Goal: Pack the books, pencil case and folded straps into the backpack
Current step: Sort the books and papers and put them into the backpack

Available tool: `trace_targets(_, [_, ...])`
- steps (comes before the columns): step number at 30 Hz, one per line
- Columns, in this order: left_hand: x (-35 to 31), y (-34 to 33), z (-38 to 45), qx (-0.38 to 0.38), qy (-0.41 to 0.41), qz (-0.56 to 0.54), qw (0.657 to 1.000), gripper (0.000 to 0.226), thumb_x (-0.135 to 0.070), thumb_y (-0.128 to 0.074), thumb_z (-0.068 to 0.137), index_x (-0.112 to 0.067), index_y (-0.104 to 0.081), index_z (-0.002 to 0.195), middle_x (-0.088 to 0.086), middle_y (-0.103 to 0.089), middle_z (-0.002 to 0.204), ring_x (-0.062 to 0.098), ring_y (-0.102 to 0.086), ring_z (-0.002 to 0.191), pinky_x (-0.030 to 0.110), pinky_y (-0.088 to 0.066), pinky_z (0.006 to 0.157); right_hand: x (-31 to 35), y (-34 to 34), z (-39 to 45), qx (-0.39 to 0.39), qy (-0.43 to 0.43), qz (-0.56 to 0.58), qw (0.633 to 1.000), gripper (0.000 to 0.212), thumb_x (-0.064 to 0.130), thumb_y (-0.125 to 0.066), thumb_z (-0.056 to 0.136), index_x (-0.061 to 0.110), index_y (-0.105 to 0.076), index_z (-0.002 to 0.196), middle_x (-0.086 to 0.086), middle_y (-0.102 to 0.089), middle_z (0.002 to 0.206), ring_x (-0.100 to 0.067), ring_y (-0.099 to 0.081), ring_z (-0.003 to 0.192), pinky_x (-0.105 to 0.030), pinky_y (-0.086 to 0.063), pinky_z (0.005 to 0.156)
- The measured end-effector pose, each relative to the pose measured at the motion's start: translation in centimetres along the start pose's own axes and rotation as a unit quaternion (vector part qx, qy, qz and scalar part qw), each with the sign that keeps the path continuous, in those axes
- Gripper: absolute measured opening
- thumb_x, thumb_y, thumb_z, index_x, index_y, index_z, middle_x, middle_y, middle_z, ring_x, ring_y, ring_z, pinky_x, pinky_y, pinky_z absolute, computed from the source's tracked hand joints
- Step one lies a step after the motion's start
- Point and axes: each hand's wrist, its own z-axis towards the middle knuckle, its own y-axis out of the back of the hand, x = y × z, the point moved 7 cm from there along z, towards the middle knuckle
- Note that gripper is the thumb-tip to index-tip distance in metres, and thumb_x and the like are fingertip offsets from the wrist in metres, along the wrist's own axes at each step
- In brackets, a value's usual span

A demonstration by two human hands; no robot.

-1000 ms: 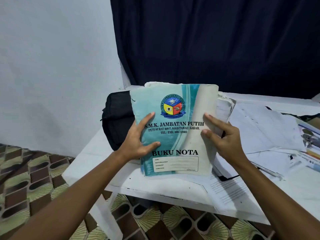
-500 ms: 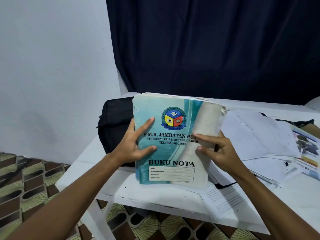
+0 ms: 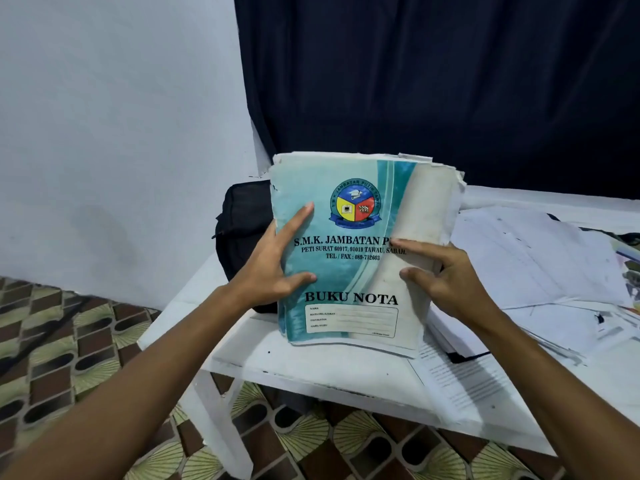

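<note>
Both hands hold a stack of books (image 3: pixel 360 251) upright over the near left corner of the white table (image 3: pixel 311 362), the left hand (image 3: pixel 273 268) gripping its left edge and the right hand (image 3: pixel 446 278) its right edge. The front cover reads "BUKU NOTA". A black backpack (image 3: pixel 242 233) lies behind the stack at the table's left edge, and loose papers (image 3: pixel 540 265) cover the right side.

Both forearms are showing bare, with no sleeves covering them. The left hand (image 3: pixel 273 268) and right hand (image 3: pixel 446 282) are wearing no rings, watches or gloves.
</note>
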Motion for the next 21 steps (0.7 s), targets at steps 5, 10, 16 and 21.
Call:
trace_targets(5, [1.2, 1.3, -2.4, -0.008, 0.018, -0.028, 0.999, 0.094, -0.051, -0.076, 0.076, -0.041, -0.022, 0.152, 0.001, -0.028, 0.156, 0.026, -0.034, 0.143, 0.061, -0.04, 0.105, 0.6, -2.1, -0.4, 0.015, 0.012, -0.008, 1.0, 0.053, -0.014, -0.068, 0.079, 0.016, -0.063, 0.122, 0.022, -0.065, 0.118, -0.003, -0.059, 0.119, -0.02, -0.044, 0.103])
trace_targets(10, [1.2, 0.9, -4.5, -0.018, 0.019, -0.011, 1.0, 0.086, -0.054, -0.072, 0.079, -0.051, -0.021, 0.149, -0.008, -0.025, 0.152, 0.026, -0.037, 0.141, 0.058, -0.045, 0.102, -0.2, -3.2, -1.9, -0.003, 0.009, 0.006, 1.0, 0.048, -0.012, -0.069, 0.08, 0.012, -0.065, 0.12, 0.031, -0.063, 0.116, 0.0, -0.059, 0.116, -0.016, -0.043, 0.1])
trace_targets(16, [1.8, -0.1, -5.6, 0.014, 0.014, 0.005, 1.0, 0.089, -0.055, -0.071, 0.079, -0.054, -0.015, 0.148, -0.027, -0.013, 0.151, 0.014, -0.026, 0.145, 0.052, -0.04, 0.109, -0.9, -3.6, -2.8, 0.044, 0.006, 0.006, 0.999, 0.055, 0.007, -0.074, 0.08, 0.038, -0.063, 0.123, 0.023, -0.063, 0.124, -0.005, -0.055, 0.122, -0.018, -0.043, 0.101])
trace_targets(21, [1.8, -0.2, -4.7, 0.014, 0.031, 0.032, 0.999, 0.094, -0.063, -0.068, 0.077, -0.055, -0.009, 0.149, -0.021, -0.012, 0.152, 0.017, -0.026, 0.145, 0.052, -0.038, 0.11, -0.7, -3.5, -1.9, 0.052, 0.027, -0.029, 0.998, 0.064, 0.0, -0.072, 0.08, 0.037, -0.056, 0.13, 0.019, -0.058, 0.131, -0.009, -0.054, 0.126, -0.025, -0.04, 0.108])
